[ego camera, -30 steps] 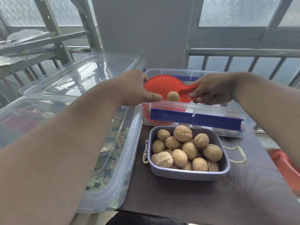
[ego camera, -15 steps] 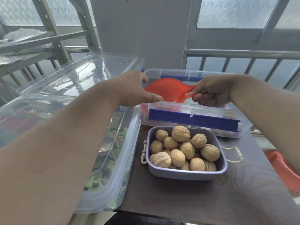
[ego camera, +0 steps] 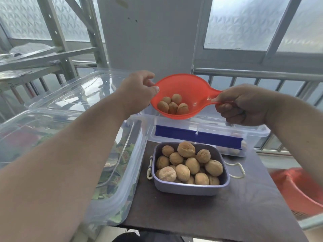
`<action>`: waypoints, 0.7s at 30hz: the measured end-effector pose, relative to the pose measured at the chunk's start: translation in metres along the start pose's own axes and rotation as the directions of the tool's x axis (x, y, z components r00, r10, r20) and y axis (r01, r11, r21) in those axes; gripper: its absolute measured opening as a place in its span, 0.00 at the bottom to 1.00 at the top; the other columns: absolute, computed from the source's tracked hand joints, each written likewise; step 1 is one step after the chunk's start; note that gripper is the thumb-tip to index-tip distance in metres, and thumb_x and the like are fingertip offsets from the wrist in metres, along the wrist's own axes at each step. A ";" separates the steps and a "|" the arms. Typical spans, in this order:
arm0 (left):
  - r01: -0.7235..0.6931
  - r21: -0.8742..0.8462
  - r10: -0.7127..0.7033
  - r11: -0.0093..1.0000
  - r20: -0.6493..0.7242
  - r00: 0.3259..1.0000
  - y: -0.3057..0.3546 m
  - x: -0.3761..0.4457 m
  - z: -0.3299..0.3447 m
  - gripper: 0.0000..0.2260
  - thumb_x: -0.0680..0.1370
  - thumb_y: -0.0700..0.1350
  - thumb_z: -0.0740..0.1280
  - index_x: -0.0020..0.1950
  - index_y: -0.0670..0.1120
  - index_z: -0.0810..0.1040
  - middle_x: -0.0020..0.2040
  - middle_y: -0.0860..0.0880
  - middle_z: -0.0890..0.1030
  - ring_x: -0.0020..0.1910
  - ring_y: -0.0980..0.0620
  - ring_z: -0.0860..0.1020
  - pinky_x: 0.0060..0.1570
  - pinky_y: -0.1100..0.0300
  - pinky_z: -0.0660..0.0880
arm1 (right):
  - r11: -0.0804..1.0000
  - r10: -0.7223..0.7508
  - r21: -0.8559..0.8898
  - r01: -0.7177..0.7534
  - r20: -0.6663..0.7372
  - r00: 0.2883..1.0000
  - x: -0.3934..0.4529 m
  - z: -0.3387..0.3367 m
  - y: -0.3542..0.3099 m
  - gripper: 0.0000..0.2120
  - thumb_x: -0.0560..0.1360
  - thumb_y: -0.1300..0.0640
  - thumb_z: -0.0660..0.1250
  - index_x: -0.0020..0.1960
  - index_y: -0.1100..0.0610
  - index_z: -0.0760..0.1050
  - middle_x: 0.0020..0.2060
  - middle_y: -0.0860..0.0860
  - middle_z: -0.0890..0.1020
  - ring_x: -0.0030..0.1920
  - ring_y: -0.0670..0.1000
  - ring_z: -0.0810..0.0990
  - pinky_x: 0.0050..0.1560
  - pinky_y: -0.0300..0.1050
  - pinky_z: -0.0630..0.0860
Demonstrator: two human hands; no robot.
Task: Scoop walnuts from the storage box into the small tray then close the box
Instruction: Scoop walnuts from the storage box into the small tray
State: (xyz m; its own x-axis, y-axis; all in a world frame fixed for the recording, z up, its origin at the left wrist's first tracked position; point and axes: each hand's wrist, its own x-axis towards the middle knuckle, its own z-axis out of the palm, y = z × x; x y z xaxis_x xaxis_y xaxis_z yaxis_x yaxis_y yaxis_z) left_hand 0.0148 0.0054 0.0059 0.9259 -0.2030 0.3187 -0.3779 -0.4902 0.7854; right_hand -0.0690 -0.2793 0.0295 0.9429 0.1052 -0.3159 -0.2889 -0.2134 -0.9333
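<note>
Fingers (ego camera: pixel 225 109) of the right hand (ego camera: pixel 244 105) grip the red scoop (ego camera: pixel 188 88) handle; left hand (ego camera: pixel 138 91) pinches its rim, five walnuts (ego camera: pixel 173 104) inside, above the storage box (ego camera: pixel 253 131).

Frosted windows (ego camera: pixel 236 23), white pillar (ego camera: pixel 148 35), metal railing (ego camera: pixel 258 74), dark table (ego camera: pixel 209 215)

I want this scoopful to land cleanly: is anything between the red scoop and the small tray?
Nothing visible blocks it. The red scoop, held by the right hand and steadied by the left hand, hangs over the storage box; the small tray sits nearer, uncovered but already heaped with walnuts.
</note>
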 end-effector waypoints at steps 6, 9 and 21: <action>-0.024 -0.103 0.033 0.994 0.084 0.996 0.003 -0.009 -0.004 0.16 0.75 0.46 0.74 0.64 0.51 0.85 0.53 0.50 0.86 0.35 0.55 0.80 0.32 0.59 0.76 | 0.994 -0.101 -0.035 0.101 -0.011 0.995 -0.037 0.013 0.015 0.13 0.83 0.65 0.61 0.40 0.58 0.72 0.27 0.53 0.65 0.26 0.47 0.55 0.26 0.41 0.50; -0.037 -0.124 0.056 0.992 0.154 0.987 0.005 -0.012 -0.003 0.08 0.76 0.44 0.73 0.53 0.53 0.87 0.43 0.54 0.87 0.35 0.57 0.81 0.35 0.58 0.78 | 0.991 -0.122 -0.053 0.120 -0.032 0.992 -0.050 0.024 0.028 0.19 0.82 0.67 0.62 0.35 0.55 0.78 0.26 0.53 0.66 0.26 0.47 0.55 0.24 0.36 0.53; -0.106 -0.206 0.179 0.973 0.382 0.907 0.003 -0.016 -0.001 0.10 0.74 0.43 0.73 0.53 0.42 0.88 0.46 0.43 0.87 0.45 0.52 0.84 0.50 0.55 0.82 | 0.880 -0.395 -0.352 0.318 -0.175 0.902 -0.089 0.063 0.053 0.23 0.83 0.66 0.65 0.52 0.39 0.87 0.37 0.61 0.85 0.36 0.50 0.78 0.38 0.48 0.79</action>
State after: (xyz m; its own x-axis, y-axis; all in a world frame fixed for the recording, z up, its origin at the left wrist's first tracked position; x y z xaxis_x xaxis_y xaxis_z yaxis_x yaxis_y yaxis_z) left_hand -0.0014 0.0085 0.0034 0.7703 -0.5958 0.2271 -0.4649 -0.2810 0.8396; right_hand -0.1787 -0.2390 -0.0024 0.9934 0.0092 0.1141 0.1035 -0.4967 -0.8617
